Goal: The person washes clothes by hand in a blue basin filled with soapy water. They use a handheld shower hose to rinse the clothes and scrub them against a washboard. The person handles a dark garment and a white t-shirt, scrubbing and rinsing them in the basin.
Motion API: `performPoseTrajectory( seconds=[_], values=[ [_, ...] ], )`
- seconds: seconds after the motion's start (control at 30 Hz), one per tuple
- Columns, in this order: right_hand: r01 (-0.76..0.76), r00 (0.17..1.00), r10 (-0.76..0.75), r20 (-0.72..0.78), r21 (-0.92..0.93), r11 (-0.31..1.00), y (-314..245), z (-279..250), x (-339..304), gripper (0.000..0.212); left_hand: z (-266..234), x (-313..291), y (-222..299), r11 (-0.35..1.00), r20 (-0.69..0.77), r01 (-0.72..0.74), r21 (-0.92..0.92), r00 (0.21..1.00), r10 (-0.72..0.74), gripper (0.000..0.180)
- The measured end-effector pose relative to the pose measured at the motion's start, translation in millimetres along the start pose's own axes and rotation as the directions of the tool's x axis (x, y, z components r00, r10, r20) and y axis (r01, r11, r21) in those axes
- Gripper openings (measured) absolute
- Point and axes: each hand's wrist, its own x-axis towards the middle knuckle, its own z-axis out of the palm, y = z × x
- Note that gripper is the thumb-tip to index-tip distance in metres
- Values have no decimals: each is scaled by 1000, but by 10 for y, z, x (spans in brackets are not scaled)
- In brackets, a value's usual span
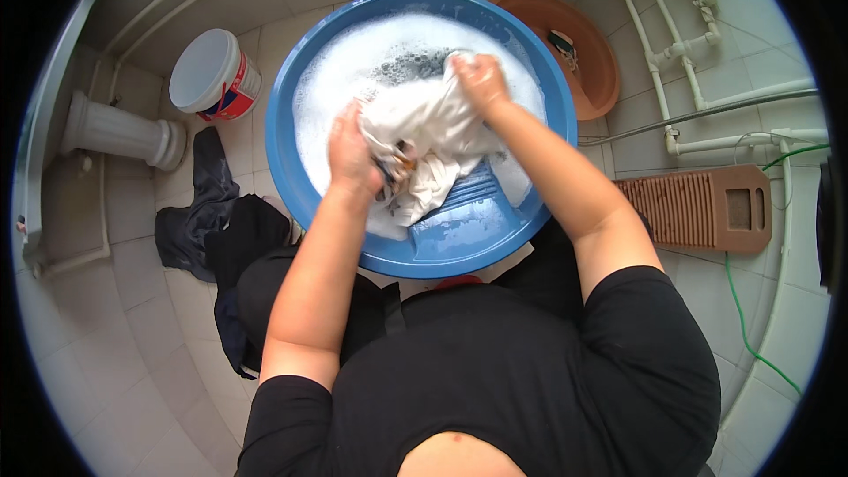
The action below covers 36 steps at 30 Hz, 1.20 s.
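Note:
A wet white garment (422,115) with a patch of brown and dark print is bunched up over the blue washtub (289,159). My left hand (352,155) grips its left side, fingers closed and partly hidden by the cloth. At the upper right, my right hand (481,84) is closed on another fold of it, slightly blurred. White suds (415,31) cover much of the water behind and around the garment. The cloth's lower end hangs over the tub's built-in ridged washboard (473,194) on the near side.
A white bucket (201,71) stands at the far left, near a white pedestal (124,131). Dark clothes (212,203) lie on the floor at left. Behind the tub, to the right, is an orange-brown basin (601,71). A brown washboard (693,210) and white pipes (658,79) are at right.

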Motion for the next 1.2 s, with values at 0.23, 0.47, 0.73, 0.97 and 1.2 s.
performPoseTrajectory(
  seconds=[0.23, 0.47, 0.73, 0.97, 1.2],
  values=[
    [474, 881, -362, 306, -563, 678, -23, -58, -479, 76, -419, 135, -141, -159, 184, -131, 979, 904, 386, 90],
    [203, 743, 153, 652, -436, 877, -16, 20, -278, 74, -372, 86, -135, -459, 63, -105, 882, 993, -104, 97],
    [547, 615, -131, 778, -302, 780, 390, 216, 72, 54, -1179, 749, -237, 445, -84, 211, 871, 954, -288, 43],
    [263, 920, -17, 390, -586, 767, -205, 37, -413, 46, -526, 682, 118, -390, 26, -71, 918, 993, -118, 40],
    [-215, 937, -147, 318, 853, 475, -856, -35, -696, 17, 71, 180, 145, -257, 297, -228, 939, 915, 273, 99]
  ],
)
